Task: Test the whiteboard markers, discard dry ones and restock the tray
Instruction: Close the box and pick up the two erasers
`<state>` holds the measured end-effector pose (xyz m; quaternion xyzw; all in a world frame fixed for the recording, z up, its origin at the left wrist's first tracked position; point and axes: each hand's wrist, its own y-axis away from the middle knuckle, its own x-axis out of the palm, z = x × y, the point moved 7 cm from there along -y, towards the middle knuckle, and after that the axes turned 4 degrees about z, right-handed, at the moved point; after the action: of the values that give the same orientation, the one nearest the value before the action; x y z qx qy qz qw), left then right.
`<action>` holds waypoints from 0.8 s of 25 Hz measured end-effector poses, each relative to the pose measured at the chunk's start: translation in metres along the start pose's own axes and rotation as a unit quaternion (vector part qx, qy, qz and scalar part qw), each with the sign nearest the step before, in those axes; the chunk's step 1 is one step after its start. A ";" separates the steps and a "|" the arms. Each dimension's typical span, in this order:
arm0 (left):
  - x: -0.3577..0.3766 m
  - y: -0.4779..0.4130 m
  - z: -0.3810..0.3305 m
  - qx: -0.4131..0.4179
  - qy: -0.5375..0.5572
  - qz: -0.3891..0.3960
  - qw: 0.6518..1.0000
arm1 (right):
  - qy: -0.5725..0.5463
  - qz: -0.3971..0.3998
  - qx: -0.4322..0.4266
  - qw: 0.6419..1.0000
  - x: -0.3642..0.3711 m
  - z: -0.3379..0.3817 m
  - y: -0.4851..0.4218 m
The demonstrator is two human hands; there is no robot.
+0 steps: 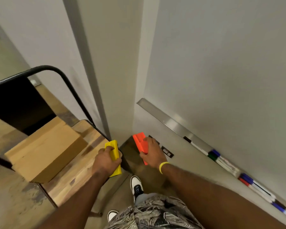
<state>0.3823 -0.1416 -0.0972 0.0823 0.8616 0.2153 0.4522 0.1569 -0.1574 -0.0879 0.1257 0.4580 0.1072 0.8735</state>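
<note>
My left hand [106,160] is gripping a yellow block [116,151], my right hand [153,152] an orange block [139,141] (erasers, probably); testing the markers [221,160] is needing one hand freed.

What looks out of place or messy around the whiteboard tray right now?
Nothing is spilled or broken. The markers lie bunched and overlapping along the tray, not in one row. The left hand grips a yellow block, the right hand an orange block; neither holds a marker.
</note>
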 end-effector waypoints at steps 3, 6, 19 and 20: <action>0.008 -0.002 -0.022 0.029 -0.020 0.019 0.999 | -0.006 -0.028 0.031 0.999 -0.017 -0.024 0.013; 0.015 -0.008 -0.042 0.057 -0.031 0.031 0.997 | -0.007 -0.048 0.049 0.998 -0.039 -0.043 0.017; 0.049 -0.043 -0.117 0.077 -0.043 0.049 0.995 | 0.091 -0.092 0.036 0.991 -0.142 -0.119 -0.057; 0.052 -0.044 -0.118 0.074 -0.044 0.051 0.995 | 0.104 -0.090 0.023 0.990 -0.140 -0.120 -0.061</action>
<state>0.2580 -0.1986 -0.0965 0.1690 0.8492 0.1701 0.4705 -0.0161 -0.2430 -0.0647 0.0926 0.5581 0.0304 0.8240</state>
